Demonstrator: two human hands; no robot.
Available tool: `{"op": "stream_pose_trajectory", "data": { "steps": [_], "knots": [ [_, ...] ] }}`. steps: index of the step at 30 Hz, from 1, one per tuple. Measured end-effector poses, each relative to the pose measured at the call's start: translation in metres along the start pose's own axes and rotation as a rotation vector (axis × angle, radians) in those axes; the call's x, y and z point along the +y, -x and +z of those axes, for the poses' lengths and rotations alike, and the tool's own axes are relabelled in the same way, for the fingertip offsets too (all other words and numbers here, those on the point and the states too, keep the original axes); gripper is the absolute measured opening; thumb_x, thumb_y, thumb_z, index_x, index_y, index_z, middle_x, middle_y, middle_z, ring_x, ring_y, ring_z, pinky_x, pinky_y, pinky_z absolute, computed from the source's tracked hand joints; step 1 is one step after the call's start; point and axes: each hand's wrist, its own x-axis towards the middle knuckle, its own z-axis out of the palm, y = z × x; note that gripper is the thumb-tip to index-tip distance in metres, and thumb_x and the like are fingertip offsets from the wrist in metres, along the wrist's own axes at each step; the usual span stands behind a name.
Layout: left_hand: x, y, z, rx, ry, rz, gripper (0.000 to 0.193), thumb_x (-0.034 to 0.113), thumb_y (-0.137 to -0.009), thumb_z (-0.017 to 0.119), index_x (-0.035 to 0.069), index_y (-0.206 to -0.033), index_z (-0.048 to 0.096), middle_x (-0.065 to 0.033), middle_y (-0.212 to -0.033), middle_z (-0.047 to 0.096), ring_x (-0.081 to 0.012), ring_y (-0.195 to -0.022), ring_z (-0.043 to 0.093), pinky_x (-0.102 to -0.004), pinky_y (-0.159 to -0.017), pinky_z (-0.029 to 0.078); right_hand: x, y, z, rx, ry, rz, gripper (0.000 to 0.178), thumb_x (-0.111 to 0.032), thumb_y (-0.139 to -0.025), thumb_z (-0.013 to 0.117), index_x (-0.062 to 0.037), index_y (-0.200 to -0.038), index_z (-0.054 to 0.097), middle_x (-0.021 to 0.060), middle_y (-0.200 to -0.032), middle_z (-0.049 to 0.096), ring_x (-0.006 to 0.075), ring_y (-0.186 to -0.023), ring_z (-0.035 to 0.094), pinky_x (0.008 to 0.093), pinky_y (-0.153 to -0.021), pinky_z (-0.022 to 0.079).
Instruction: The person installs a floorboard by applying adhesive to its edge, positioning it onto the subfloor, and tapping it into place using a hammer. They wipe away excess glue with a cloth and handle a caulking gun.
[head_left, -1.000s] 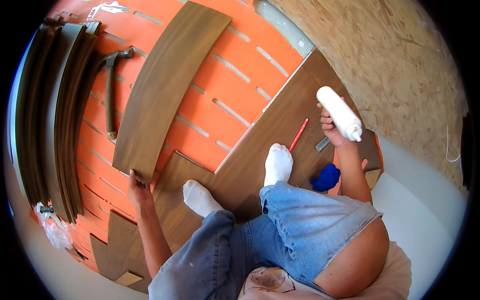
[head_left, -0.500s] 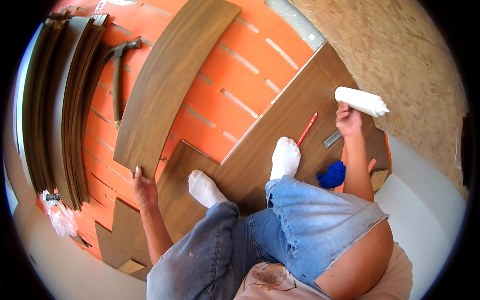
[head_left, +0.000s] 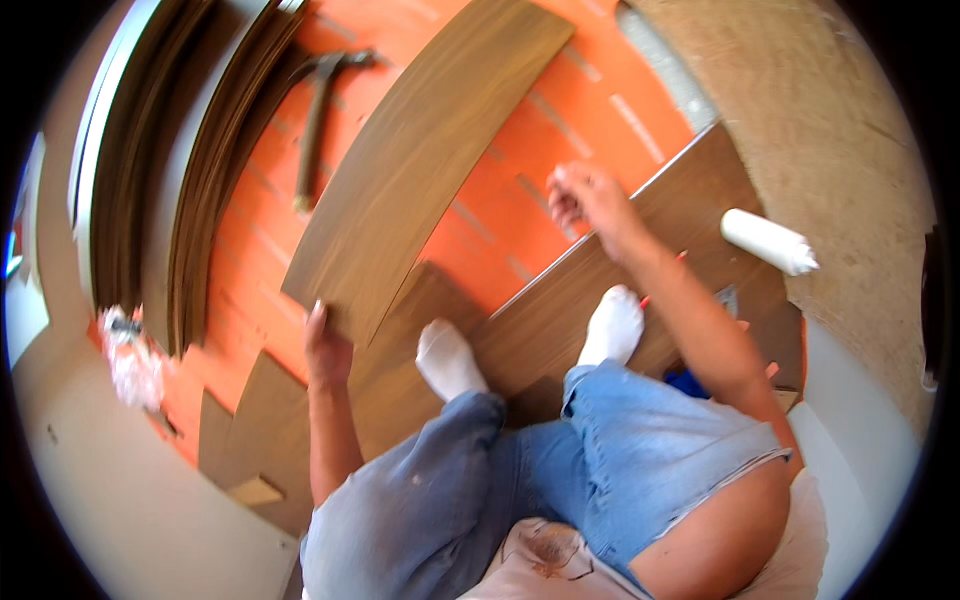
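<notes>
A long brown wood-look floor plank [head_left: 430, 150] slants across the orange slotted underlay [head_left: 470, 245]. My left hand [head_left: 328, 345] grips its near end, thumb on top and the other fingers hidden beneath. In mid-air to the right of the plank is my right hand [head_left: 592, 205], empty, its fingers loosely bent and slightly blurred. It is apart from the plank, above the edge of the laid flooring [head_left: 690, 205]. A white squeeze bottle [head_left: 765, 240] lies on its side at the right, beyond my right forearm.
Stacked planks [head_left: 235, 160] stand at the left, with a hammer [head_left: 314, 135] beside them. Near my right foot lies a red pencil [head_left: 645, 302]; a blue cloth [head_left: 687, 383] shows partly behind my forearm. A clear plastic bag [head_left: 135, 370] sits by the wall [head_left: 150, 480].
My right hand has let go of the white bottle, left it lying at the right, and moved left toward the plank. My left hand still grips the plank. The whole view has shifted.
</notes>
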Motion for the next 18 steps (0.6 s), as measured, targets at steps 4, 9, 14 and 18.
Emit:
{"op": "stream_pose_trajectory", "data": {
  "steps": [4, 9, 14, 18],
  "knots": [
    [0.045, 0.003, 0.079, -0.028, -0.068, 0.091, 0.049, 0.018, -0.097, 0.064, 0.002, -0.141, 0.053, -0.0085, -0.135, 0.065, -0.0237, -0.128, 0.060, -0.0412, -0.111, 0.046, -0.042, -0.043, 0.035, -0.076, 0.007, -0.060, 0.051, -0.049, -0.105, 0.061, -0.0003, -0.119, 0.066, 0.0095, -0.105, 0.071, 0.0165, -0.097, 0.069, 0.0319, -0.087, 0.057],
    [0.064, 0.004, 0.080, -0.135, -0.204, 0.079, 0.060, 0.017, -0.093, 0.067, -0.003, -0.146, 0.048, -0.0133, -0.138, 0.063, -0.0253, -0.128, 0.061, -0.0415, -0.110, 0.046, -0.043, -0.060, 0.065, -0.109, -0.218, -0.098, 0.048, -0.045, -0.105, 0.061, 0.0000, -0.120, 0.068, 0.0102, -0.114, 0.074, 0.0197, -0.106, 0.070, 0.0374, -0.095, 0.055],
    [0.051, 0.011, 0.074, -0.215, -0.308, -0.023, 0.062, 0.018, -0.092, 0.069, -0.003, -0.146, 0.048, -0.0143, -0.138, 0.062, -0.0235, -0.123, 0.063, -0.0397, -0.104, 0.050, -0.012, -0.037, 0.048, 0.016, -0.241, -0.120, 0.036, -0.035, -0.105, 0.064, 0.0000, -0.111, 0.069, 0.0079, -0.101, 0.074, 0.0179, -0.090, 0.070, 0.0368, -0.084, 0.058],
    [0.017, 0.014, 0.100, -0.247, -0.368, -0.150, 0.062, 0.021, -0.089, 0.076, -0.004, -0.141, 0.053, -0.0139, -0.126, 0.069, -0.0225, -0.110, 0.069, -0.0372, -0.095, 0.054, 0.010, -0.009, 0.012, 0.194, -0.234, -0.051, 0.028, -0.029, -0.103, 0.069, -0.0022, -0.107, 0.069, 0.0062, -0.101, 0.073, 0.0166, -0.089, 0.069, 0.0364, -0.082, 0.057]
  ]
}}
